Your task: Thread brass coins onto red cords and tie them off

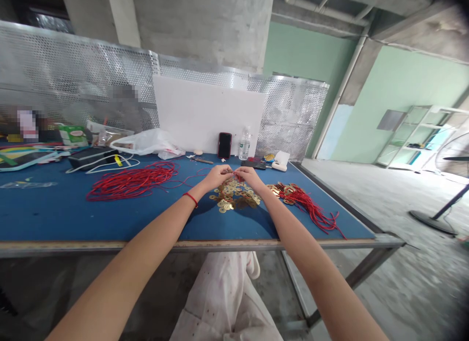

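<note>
Close together above a heap of brass-coloured coins with holes [227,204], my two hands pinch a thin red cord [234,174]. My left hand [219,177] has its fingers closed on the cord from the left. From the right, my right hand [248,177] grips it between thumb and fingers. Whether a coin sits between the fingertips is too small to tell. A large loose bundle of red cords [134,181] lies to the left on the blue table. To the right lie coins tied to red cords [311,206], their tails fanning toward the table's right corner.
Along the back stand a black phone [224,145], clear plastic bottles [244,144] and a white plastic bag [150,143]. A black box [91,158] with a white cable sits at the left. Behind rises a perforated metal screen [293,116]. A fan stand [436,221] is on the floor at right.
</note>
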`<state>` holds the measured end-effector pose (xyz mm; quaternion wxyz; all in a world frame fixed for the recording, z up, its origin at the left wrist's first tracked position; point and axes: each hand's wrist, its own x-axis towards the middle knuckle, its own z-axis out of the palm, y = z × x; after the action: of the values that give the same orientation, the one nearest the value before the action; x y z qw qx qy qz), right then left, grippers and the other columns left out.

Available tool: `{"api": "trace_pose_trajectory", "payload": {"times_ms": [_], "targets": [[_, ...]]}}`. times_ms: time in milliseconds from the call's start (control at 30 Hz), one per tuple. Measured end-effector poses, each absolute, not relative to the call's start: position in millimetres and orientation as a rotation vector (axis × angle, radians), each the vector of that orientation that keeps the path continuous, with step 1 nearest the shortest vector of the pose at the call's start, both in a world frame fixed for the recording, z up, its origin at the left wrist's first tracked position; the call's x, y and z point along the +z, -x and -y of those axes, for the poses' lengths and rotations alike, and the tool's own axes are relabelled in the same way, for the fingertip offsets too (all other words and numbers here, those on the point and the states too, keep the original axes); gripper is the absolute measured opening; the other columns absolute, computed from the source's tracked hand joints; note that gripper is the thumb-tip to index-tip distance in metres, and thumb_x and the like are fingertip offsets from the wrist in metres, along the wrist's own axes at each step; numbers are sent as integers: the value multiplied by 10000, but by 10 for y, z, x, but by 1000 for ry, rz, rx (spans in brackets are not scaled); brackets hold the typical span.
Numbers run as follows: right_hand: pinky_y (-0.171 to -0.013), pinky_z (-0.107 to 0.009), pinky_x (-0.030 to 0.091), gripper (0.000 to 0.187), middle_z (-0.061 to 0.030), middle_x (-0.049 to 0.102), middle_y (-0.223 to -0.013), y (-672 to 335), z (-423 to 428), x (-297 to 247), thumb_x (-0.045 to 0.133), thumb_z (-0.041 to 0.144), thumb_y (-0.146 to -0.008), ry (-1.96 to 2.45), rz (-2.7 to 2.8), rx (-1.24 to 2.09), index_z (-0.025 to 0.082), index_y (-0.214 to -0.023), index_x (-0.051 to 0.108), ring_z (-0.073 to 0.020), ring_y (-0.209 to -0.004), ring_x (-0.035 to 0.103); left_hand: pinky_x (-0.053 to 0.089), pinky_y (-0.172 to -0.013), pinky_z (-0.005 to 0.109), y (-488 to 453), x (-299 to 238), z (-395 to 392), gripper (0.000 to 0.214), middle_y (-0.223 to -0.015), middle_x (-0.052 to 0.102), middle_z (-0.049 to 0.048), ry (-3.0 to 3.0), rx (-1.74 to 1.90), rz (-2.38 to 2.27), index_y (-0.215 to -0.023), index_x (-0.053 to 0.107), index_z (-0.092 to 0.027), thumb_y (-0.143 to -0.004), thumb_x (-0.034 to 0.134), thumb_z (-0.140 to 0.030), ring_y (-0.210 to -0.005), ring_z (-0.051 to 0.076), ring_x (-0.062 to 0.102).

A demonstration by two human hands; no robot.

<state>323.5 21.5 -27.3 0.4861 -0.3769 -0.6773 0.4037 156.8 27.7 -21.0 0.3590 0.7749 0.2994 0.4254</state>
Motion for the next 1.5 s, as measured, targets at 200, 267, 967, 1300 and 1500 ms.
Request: {"api": "trace_pose_trajectory", "payload": {"times_ms": [200,267,967,1300,1500], "targets": [[-590,-248,402,316,-34,602,-659,-3268,-232,-259,499,448,-752,887,1641,984,151,-681,579,-119,-598,511,359,-480,213,-1568,-181,-245,154,-567,525,-14,-2015,1106,-773,-719,563,-163,-746,610,-307,-512,115,488],[-606,-247,398,301,-26,597,-662,-3287,-245,-253,551,444,-728,867,1691,901,150,-685,591,-118,-616,504,362,-466,210,-1563,-157,-204,147,-561,523,-18,-1954,1073,-779,-737,558,-168,-757,599,-308,-495,112,488],[-608,-243,396,194,2,560,-693,-3260,-184,-224,591,368,-715,967,1612,442,184,-739,535,-120,-641,476,368,-443,178,-1497,-142,-267,213,-572,535,-19,-1445,1130,-668,-755,646,-135,-658,710,-312,-482,68,480],[-479,-193,405,99,-17,622,-854,-3160,5,-214,580,257,-704,931,2001,901,172,-754,588,-105,-629,513,348,-407,174,-1472,-140,-295,164,-557,552,-5,-1264,1126,-703,-704,660,-119,-630,688,-264,-458,66,476],[-469,-176,370,172,-10,663,-808,-3198,29,-179,580,254,-719,846,2115,1135,175,-846,664,-97,-601,511,381,-436,176,-1448,-137,-332,186,-572,563,-4,-1238,1160,-684,-715,661,-114,-612,696,-264,-488,71,497]]}}
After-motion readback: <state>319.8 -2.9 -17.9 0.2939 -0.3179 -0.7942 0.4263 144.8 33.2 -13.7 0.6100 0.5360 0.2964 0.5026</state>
